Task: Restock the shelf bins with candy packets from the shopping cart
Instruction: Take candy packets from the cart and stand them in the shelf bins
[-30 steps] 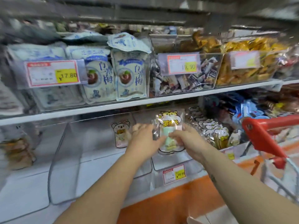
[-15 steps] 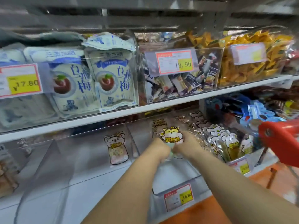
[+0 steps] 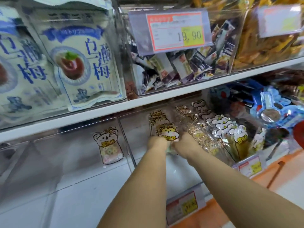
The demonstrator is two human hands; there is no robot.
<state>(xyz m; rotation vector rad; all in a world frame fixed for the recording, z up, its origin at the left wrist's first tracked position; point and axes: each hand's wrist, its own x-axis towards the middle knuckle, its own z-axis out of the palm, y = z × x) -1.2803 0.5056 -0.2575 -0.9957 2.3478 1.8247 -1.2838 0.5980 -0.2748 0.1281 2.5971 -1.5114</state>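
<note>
1. I'm reaching both arms into the clear bin, which is sitting under the white shelf board.
2. My left hand and right hand are gripping one candy packet by its lower sides.
3. The packet is standing upright inside that bin, just in front of the matching packets at the back.

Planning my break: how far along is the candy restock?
Done: two packets stand at the back of the middle bin. In hand: left hand and right hand hold a hamster packet in front of them. Left: that bin has room; the koala packet stands alone next door.
</note>
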